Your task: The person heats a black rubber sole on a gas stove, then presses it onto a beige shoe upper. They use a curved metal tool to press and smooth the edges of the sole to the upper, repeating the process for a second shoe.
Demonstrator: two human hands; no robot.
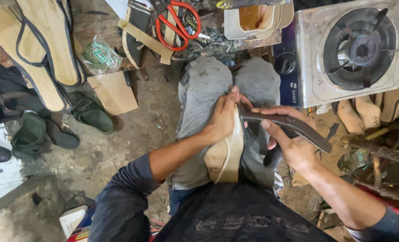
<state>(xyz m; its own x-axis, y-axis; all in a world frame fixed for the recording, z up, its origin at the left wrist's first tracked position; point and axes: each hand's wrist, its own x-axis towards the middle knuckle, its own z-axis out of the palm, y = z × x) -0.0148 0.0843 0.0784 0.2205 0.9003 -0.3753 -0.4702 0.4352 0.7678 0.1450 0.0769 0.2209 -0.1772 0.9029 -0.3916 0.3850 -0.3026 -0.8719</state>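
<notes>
Dusty workshop floor (132,134) below, the left hand (224,117) closed on a tan shoe sole (224,157) propped on the lap, the right hand (291,143) gripping a dark curved tool (289,124); steadying the sole firmly seems wise.

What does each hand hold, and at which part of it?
The left hand grips the tan shoe sole at its upper end. The right hand holds the dark curved tool around its middle.

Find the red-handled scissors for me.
In the head view, the red-handled scissors lie at top centre on the cluttered wooden bench, beyond the person's knees, left of the cream container.
</notes>
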